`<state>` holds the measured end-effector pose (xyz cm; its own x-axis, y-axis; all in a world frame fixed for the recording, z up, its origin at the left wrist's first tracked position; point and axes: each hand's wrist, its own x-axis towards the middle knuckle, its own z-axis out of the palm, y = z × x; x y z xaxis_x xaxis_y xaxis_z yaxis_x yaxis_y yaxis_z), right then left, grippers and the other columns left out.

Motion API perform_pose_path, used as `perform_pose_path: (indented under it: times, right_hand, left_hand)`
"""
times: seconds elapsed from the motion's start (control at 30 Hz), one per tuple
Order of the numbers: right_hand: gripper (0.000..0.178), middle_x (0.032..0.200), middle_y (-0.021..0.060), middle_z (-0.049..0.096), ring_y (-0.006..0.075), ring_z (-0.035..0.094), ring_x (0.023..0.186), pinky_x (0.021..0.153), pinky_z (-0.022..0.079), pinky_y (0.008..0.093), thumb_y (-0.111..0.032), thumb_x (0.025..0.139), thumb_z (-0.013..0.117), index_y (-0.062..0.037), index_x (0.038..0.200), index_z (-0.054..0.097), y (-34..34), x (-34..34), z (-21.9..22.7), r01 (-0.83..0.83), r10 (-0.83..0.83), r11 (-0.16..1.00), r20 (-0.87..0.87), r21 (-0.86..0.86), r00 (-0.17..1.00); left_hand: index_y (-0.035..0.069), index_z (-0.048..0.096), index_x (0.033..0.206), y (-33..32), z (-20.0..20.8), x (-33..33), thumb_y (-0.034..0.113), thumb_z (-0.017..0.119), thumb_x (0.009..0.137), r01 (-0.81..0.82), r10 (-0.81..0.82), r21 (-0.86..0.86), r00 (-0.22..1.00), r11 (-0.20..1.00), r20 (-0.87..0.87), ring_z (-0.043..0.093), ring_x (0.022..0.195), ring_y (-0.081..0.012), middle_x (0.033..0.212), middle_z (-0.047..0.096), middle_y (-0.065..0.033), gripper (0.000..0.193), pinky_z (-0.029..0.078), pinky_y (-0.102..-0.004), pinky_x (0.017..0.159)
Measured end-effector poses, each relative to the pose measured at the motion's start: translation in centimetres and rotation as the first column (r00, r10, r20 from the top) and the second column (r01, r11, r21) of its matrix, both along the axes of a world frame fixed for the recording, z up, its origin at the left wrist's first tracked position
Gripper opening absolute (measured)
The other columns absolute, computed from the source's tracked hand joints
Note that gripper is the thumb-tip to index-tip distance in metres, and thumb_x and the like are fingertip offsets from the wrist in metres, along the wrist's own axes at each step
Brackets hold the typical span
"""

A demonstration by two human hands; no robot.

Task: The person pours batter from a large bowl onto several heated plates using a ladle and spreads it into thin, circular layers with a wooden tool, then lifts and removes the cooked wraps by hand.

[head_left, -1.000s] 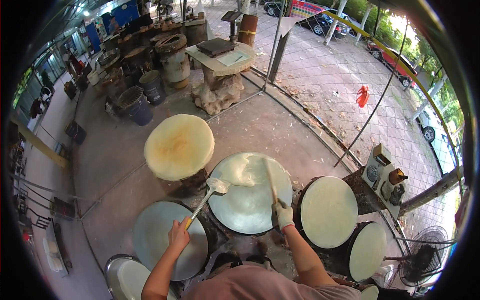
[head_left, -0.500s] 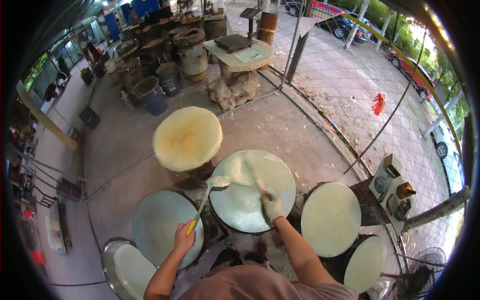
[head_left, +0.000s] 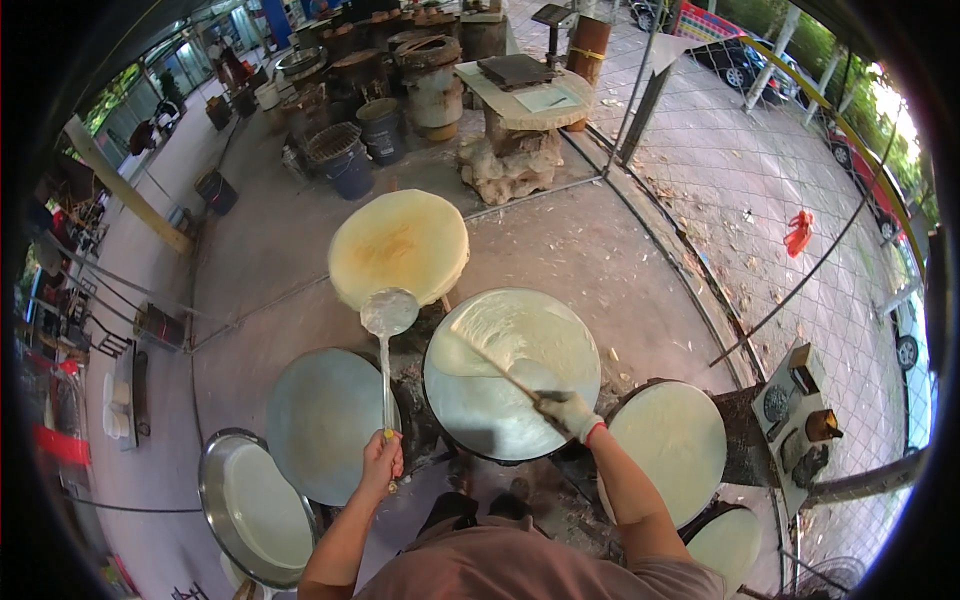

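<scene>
My left hand (head_left: 380, 462) is closed round the yellow handle of a metal ladle (head_left: 390, 313). Its batter-coated bowl hangs near the front edge of a stack of thin round pancakes (head_left: 400, 235). In a white work glove, my right hand (head_left: 568, 414) grips a thin wooden spreader stick (head_left: 505, 372), angled up and left across the middle round griddle (head_left: 475, 412). Pale batter (head_left: 540, 325) with swirl marks coats the griddle's far part; the near part is bare and shiny. The stick's far end lies in the batter and is hard to make out.
A bare griddle (head_left: 325, 425) stands at left, beside a metal basin (head_left: 212, 505) of pale batter. On the right, two more griddles carry pale rounds (head_left: 665, 450). Farther off are a stone table (head_left: 520, 105), buckets (head_left: 348, 172), drum stoves and a wire fence (head_left: 720, 200).
The ladle has swung from the middle griddle's left edge toward the pancake stack. My right hand has swept the spreader leftward, and batter covers more of the far side. The whole view has shifted.
</scene>
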<state>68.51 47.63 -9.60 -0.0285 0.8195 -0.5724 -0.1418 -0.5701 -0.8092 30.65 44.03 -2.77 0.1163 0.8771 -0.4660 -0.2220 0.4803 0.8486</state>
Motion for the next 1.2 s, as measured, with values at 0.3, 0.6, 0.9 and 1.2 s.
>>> perform_pose_path:
  times: [0.3, 0.6, 0.9, 1.2]
  right_hand:
    - [0.024, 0.061, 0.0024, 0.057, 0.0087, 0.043, 0.04, 0.036, 0.033, 0.0232, -0.023, 0.085, 0.065, -0.0091, 0.104, 0.064, 1.6, 1.4, -2.4, -0.308, 0.3, 0.938, -0.07, -0.159, 0.951]
    - [0.018, 0.062, 0.001, 0.056, 0.0088, 0.044, 0.043, 0.037, 0.032, 0.024, -0.026, 0.085, 0.063, -0.0098, 0.092, 0.067, 4.3, 5.4, -1.1, 0.085, -0.077, 0.994, 0.111, -0.07, 0.991]
    - [0.034, 0.056, -0.0012, 0.051, 0.0079, 0.042, 0.041, 0.037, 0.033, 0.0228, -0.021, 0.082, 0.064, -0.0096, 0.114, 0.063, 0.5, 7.2, 0.2, 0.149, -0.14, 0.976, 0.069, -0.157, 0.988]
    - [0.022, 0.06, 0.0014, 0.055, 0.0092, 0.044, 0.043, 0.039, 0.035, 0.0238, -0.021, 0.084, 0.064, -0.008, 0.102, 0.067, -2.7, 6.3, 0.1, -0.343, 0.348, 0.936, 0.069, -0.079, 0.935]
  left_hand:
    - [0.005, 0.047, 0.099, -1.3, -1.9, 2.6, 0.01, 0.052, 0.091, -0.038, 0.047, 0.034, 0.945, 0.999, -0.324, 0.04, 0.043, -0.0061, 0.06, 0.043, 0.0008, 0.01, 0.033, -0.0226, 0.038]
    - [0.004, 0.048, 0.107, -9.0, -3.5, 4.6, 0.016, 0.057, 0.08, 0.456, -0.225, -0.131, 0.158, 0.88, -0.961, 0.06, 0.078, -0.042, 0.089, 0.06, -0.0242, 0.031, 0.047, -0.052, 0.066]
    - [0.001, 0.044, 0.111, -17.1, -4.4, 3.7, 0.008, 0.056, 0.078, 0.535, -0.137, 0.008, 0.231, 0.845, -0.963, 0.059, 0.082, -0.0415, 0.097, 0.057, -0.0233, 0.035, 0.048, -0.0488, 0.067]
    - [0.002, 0.045, 0.11, -18.1, -3.1, 4.0, 0.007, 0.052, 0.081, 0.535, -0.115, 0.017, 0.212, 0.844, -0.971, 0.058, 0.08, -0.0423, 0.094, 0.057, -0.0237, 0.03, 0.047, -0.0503, 0.067]
